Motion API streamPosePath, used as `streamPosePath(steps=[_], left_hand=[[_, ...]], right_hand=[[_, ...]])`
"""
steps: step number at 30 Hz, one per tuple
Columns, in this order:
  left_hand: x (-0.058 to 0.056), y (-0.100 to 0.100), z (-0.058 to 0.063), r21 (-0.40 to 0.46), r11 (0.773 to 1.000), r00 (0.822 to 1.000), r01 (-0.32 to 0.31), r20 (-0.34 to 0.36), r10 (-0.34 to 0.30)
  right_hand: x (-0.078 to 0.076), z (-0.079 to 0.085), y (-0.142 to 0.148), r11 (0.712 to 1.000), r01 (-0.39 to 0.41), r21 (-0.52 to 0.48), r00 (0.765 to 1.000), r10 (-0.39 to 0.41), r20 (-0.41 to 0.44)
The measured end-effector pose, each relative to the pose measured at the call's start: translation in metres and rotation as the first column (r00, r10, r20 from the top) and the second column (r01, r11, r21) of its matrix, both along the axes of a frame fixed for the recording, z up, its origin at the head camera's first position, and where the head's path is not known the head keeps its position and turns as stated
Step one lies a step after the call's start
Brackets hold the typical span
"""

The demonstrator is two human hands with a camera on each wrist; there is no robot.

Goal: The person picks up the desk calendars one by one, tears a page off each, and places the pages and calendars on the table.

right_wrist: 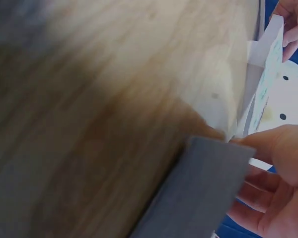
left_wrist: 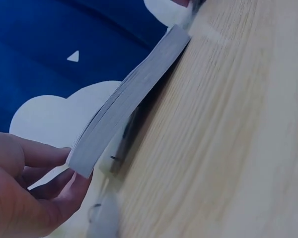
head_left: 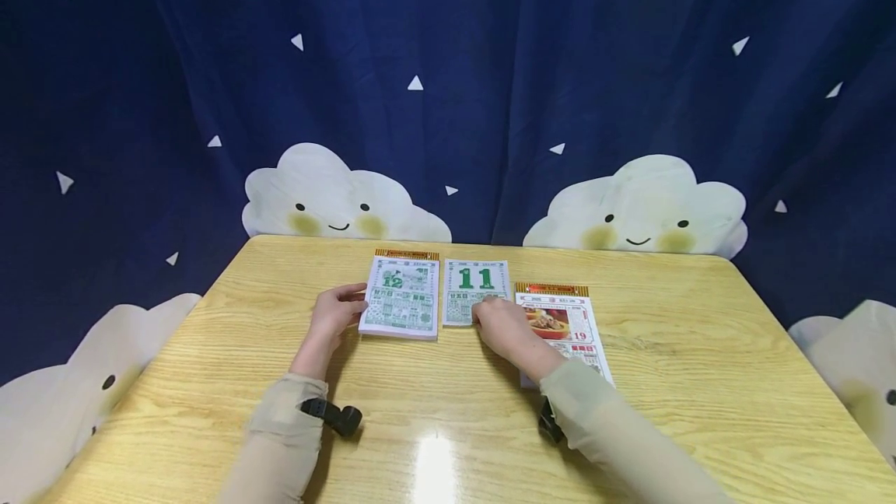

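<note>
On the table, a tear-off calendar pad [head_left: 399, 306] marked 12 in green has its left side between the thumb and fingers of my left hand [head_left: 336, 311]. The left wrist view shows that hand [left_wrist: 35, 183] pinching a corner of the thick pad [left_wrist: 129, 99], with shadow beneath the pad. Right of it lies a loose calendar sheet [head_left: 476, 280] with a green 11. My right hand [head_left: 505, 329] pinches this sheet near its lower right corner, fingertips partly hidden. Under my right forearm lies another calendar pad [head_left: 553, 321], with a food picture and a red 19.
All the paper lies on a light wooden table [head_left: 672, 379] near its far edge. Behind hangs a dark blue curtain [head_left: 448, 14] with white triangles and smiling clouds. A black strap [head_left: 332, 414] circles my left sleeve.
</note>
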State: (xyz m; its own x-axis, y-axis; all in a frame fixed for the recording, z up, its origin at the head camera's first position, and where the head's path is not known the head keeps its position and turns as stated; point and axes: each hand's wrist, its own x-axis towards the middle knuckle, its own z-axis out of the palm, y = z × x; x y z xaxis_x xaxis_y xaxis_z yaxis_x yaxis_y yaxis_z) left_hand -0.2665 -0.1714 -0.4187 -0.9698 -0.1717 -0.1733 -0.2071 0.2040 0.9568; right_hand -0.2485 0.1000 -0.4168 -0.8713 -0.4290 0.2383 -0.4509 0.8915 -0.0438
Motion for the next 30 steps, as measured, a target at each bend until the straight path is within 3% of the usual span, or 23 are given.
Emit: streamPosePath(steps=[6,16,27,30], left_hand=[[-0.012,0.010,-0.004,-0.012,0.997,0.998,-0.070,0.010,0.070],[-0.029,0.022,-0.008,-0.003,0.992,0.992,-0.128,0.003,0.128],[-0.035,0.032,-0.008,-0.095,0.983,0.988,-0.156,-0.001,0.156],[-0.035,0.035,-0.006,-0.158,0.976,0.989,-0.150,-0.015,0.150]], right_hand=[[-0.009,0.000,-0.002,0.999,0.050,0.017,0.998,-0.051,0.031],[-0.026,-0.002,-0.001,0.991,0.124,0.056,0.990,-0.127,0.062],[-0.035,-0.004,0.001,0.985,0.161,0.067,0.983,-0.166,0.079],[-0.036,-0.005,0.001,0.985,0.163,0.062,0.982,-0.168,0.084]])
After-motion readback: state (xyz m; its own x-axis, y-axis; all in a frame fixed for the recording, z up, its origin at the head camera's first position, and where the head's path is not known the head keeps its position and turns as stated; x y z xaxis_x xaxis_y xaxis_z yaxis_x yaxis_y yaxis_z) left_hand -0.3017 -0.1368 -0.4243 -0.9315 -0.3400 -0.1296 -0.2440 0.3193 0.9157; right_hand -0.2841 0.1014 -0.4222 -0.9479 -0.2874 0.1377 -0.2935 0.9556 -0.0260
